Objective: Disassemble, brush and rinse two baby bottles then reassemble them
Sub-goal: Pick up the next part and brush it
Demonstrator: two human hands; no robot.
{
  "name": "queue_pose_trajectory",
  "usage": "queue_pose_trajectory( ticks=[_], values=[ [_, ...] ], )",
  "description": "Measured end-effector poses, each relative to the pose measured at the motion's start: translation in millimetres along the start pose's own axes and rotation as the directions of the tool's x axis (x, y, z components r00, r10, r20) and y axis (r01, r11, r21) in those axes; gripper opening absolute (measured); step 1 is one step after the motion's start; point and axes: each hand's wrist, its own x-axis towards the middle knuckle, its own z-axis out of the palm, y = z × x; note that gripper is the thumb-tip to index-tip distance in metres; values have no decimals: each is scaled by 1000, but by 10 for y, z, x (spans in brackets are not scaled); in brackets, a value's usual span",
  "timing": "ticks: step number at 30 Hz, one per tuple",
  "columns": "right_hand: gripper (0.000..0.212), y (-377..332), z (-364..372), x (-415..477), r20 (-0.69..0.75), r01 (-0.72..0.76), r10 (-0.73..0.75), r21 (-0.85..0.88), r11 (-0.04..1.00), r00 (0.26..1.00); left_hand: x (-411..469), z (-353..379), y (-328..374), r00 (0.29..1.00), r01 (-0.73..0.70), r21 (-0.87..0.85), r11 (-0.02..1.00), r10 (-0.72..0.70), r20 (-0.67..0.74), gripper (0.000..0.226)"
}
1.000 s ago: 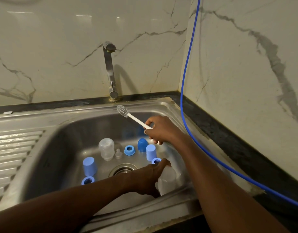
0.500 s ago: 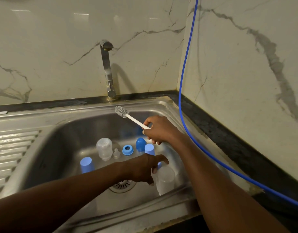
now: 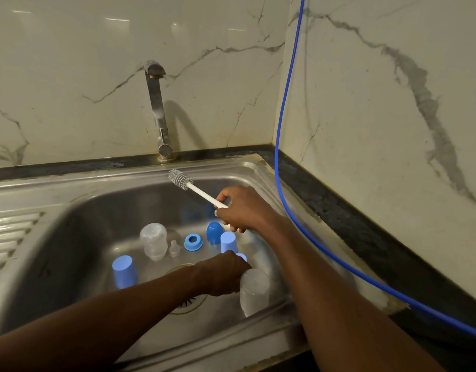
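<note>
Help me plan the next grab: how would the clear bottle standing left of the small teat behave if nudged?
The clear bottle looks like thin hollow plastic, so probably light. It stands tall on the steel sink floor, so a nudge could tip it, and its round body would likely roll.

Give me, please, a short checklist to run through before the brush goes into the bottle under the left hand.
1. Brush in grip: right hand holds the white-handled brush with grey bristles by its handle: ok.
2. Bottle steadied: left hand lies over the top of the clear plastic bottle; firm hold: cannot tell.
3. Bottle mouth open: hidden by the left hand: cannot tell.
4. Bristles clear of the steel tap: apart: ok.
5. Water running for the rinse: none visible: not ok.
</note>
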Motion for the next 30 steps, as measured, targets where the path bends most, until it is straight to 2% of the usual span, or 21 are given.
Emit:
queue_pose_trajectory(
  ticks=[3,8,14,16,18,19,21,22,24,26,28,30],
  values=[
    [16,-1,6,1,-1,6,-6,-2,1000,1000,-1,44,-39,1000,-19,33,999,20,-24,17],
    [16,-3,7,-5,2,9,-9,-13,1000,1000,-17,-34,32,999,23,-38,999,-25,-48,18],
    [16,-11,26,-17,-18,66,-67,-29,997,998,-399,-409,-120,961,205,-38,978,-208,-184,10],
    [15,-34,49,-27,-34,113,-115,-48,992,993,-616,-577,-296,909,248,-158,956,-286,-302,15],
    [14,-44,81,-34,-61,153,-160,-102,983,985,-877,-758,-492,792,261,-453,853,-457,-405,18],
    [14,-50,100,-40,-74,171,-181,-121,978,981,-1018,-843,-581,710,216,-642,736,-570,-415,19],
    [16,-70,149,-40,-88,224,-235,-125,967,968,-1299,-992,-679,554,-17,-905,426,-749,-363,16],
    [19,-87,170,-51,-87,245,-256,-119,962,963,-1424,-1033,-710,482,-148,-940,307,-808,-340,14],
    [25,-154,210,-81,-65,274,-282,-117,955,957,-1643,-1086,-793,332,-371,-908,194,-886,-324,9],
    [29,-215,262,-103,-29,301,-307,-123,945,951,-1800,-1079,-891,267,-519,-844,134,-913,-309,9],
    [28,-271,295,-114,-5,326,-329,-127,937,944,-1864,-1064,-994,265,-582,-807,97,-916,-301,9],
    [26,-318,319,-131,20,362,-363,-120,924,932,-1863,-1043,-1050,275,-570,-816,97,-914,-300,8]
  ],
)
